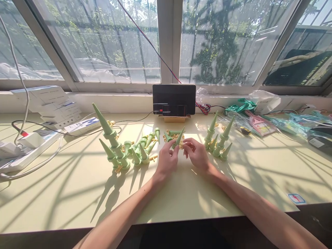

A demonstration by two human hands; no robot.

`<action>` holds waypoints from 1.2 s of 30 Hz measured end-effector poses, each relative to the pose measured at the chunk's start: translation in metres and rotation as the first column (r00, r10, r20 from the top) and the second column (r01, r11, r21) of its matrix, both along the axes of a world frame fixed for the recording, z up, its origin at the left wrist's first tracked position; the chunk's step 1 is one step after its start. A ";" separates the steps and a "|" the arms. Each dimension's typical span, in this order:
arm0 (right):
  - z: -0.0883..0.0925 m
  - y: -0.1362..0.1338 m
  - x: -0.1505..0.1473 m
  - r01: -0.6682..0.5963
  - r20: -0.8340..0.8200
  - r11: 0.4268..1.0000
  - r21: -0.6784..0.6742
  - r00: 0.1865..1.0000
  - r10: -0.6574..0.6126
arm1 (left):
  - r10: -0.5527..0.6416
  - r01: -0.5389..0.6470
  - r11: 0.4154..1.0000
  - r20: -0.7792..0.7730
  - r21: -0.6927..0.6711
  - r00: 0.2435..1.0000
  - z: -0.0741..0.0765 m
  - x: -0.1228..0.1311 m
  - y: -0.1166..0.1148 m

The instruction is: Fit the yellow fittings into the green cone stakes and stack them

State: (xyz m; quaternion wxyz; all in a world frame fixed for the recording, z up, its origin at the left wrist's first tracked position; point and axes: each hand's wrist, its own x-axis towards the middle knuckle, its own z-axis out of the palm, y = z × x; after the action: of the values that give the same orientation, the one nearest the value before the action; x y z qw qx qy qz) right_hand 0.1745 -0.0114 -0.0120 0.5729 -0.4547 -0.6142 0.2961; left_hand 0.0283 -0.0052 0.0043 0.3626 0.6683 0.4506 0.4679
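My left hand (168,157) is closed around a green watering spike (179,137), whose cone points up and slightly right. Just to its right, my right hand (196,152) has its thumb and fingers pinched at a small yellow valve piece (181,144) by the spike. Whether the valve is joined to the spike is hidden by the fingers. On the left stand tall stacked green spikes (113,140), with a pile of loose green spikes (141,155) and yellow valves beside them. More green spikes (220,141) stand upright right of my right hand.
A black tablet (174,97) with a phone (174,110) before it stands at the back on a cardboard piece. White boxes (49,103) and a power strip (31,148) with cables lie left. Plastic-bagged items (260,124) lie right. The table's front edge (192,219) runs below my forearms.
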 end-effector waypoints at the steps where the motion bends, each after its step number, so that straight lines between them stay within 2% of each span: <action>1: 0.000 0.000 0.000 -0.001 0.001 1.000 -0.003 1.000 0.001 | -0.006 0.006 1.000 0.001 -0.006 1.000 0.000 0.000 0.000; 13: 0.007 -0.005 -0.001 -0.016 0.052 1.000 -0.027 0.999 0.017 | -0.021 0.021 0.999 0.010 -0.050 1.000 0.001 0.000 -0.001; 20: 0.008 -0.006 -0.002 0.039 0.072 0.999 -0.037 0.997 -0.036 | 0.006 -0.006 0.998 -0.001 -0.062 1.000 0.002 0.002 -0.003; 26: 0.010 -0.009 -0.004 0.044 0.060 0.998 -0.038 0.997 -0.042 | 0.048 -0.047 0.997 0.013 -0.066 0.999 0.000 0.002 -0.002; 36: 0.011 -0.009 -0.004 0.027 0.017 0.999 -0.038 1.000 -0.026 | 0.041 -0.039 0.995 0.014 -0.096 0.999 0.002 0.001 -0.003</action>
State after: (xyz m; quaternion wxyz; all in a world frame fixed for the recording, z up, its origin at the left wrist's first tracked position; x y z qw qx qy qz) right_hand 0.1705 -0.0205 -0.0013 0.5629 -0.4762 -0.6069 0.2965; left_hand 0.0293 -0.0083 0.0068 0.3883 0.6373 0.4829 0.4581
